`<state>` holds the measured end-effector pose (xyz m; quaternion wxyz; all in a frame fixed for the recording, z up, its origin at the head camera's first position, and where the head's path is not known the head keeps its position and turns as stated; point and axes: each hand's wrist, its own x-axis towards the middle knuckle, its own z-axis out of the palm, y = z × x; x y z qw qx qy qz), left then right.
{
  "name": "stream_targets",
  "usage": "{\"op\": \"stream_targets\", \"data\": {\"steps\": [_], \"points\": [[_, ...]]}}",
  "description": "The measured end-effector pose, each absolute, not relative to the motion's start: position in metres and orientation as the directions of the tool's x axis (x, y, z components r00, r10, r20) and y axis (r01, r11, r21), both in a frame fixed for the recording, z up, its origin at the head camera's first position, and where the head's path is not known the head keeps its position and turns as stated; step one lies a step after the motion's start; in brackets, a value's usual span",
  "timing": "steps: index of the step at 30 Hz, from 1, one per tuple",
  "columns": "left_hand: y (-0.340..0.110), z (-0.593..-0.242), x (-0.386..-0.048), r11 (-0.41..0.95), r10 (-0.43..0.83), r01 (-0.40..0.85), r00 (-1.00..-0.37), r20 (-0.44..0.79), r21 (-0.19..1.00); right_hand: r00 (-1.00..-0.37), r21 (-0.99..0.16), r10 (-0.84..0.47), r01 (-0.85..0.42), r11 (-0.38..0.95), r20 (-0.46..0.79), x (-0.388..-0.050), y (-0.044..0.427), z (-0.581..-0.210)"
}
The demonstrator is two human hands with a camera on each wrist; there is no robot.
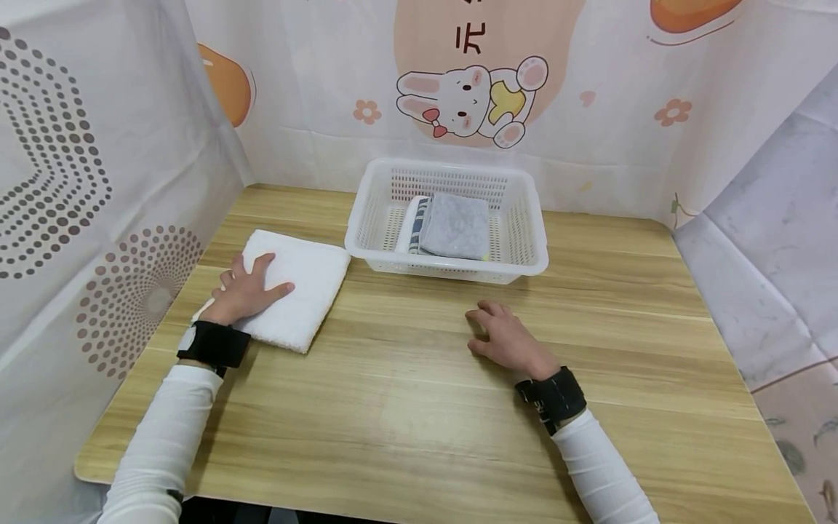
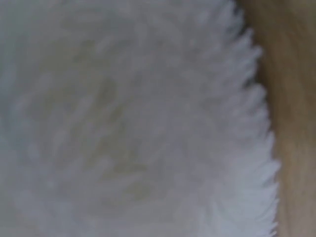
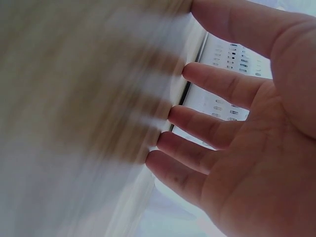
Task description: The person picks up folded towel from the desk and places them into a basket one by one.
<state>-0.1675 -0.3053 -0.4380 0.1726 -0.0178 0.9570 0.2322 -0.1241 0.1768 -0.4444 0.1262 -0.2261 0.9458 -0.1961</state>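
A folded white towel [image 1: 308,269] lies flat at the left of the table, and my left hand [image 1: 245,291] rests on top of it with fingers spread. Its fluffy pile [image 2: 148,108] fills most of the left wrist view, where no fingers show. My right hand [image 1: 507,338] is at the table's middle right, in front of the basket, holding nothing. In the right wrist view the fingers [image 3: 222,84] are extended, their tips at the wooden surface. The white plastic basket [image 1: 445,268] holds a folded grey cloth [image 1: 458,225] beside a striped cloth [image 1: 416,225] and something white.
The wooden table [image 1: 406,407] ends at a front edge near the body. A printed curtain [image 1: 314,87] hangs right behind the basket, and more patterned cloth [image 1: 124,145] borders the left side. A black band sits on each wrist.
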Motion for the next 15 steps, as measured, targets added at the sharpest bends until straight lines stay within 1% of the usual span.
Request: {"op": "stream_targets", "data": {"steps": [8,15], "points": [[-0.3030,-0.4371,-0.1648,0.896,0.053,-0.102,-0.942,-0.331,0.433,-0.865,-0.421,-0.487,-0.400,0.814,-0.121,-0.1242,0.1780,-0.4471],[-0.3020,-0.4374,-0.1634,0.894,0.057,-0.099,-0.943,-0.329,0.437,-0.865,-0.416,-0.487,-0.400,0.817,-0.124,-0.1241,0.1780,-0.4464]]}}
